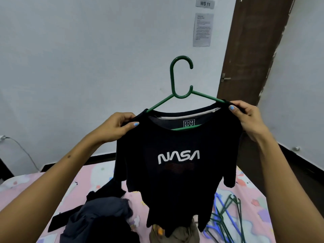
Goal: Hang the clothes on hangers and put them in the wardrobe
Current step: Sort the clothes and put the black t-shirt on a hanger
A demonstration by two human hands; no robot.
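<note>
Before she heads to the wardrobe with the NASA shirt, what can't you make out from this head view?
- Wardrobe: not in view.
- Green hanger: its shoulder ends are hidden inside the black NASA T-shirt.
- Wall notice: print too small to read.
- Spare hangers on the bed: tangled, cut off by the bottom edge, count unclear.

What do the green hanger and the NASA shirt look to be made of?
Green hanger: probably moulded plastic, with a smooth, slightly glossy surface, an even colour and a thick rounded hook. NASA shirt: soft knit fabric, likely cotton jersey, matte dark navy or black, draping limply between the left hand and right hand; its white lettering looks printed.
</note>
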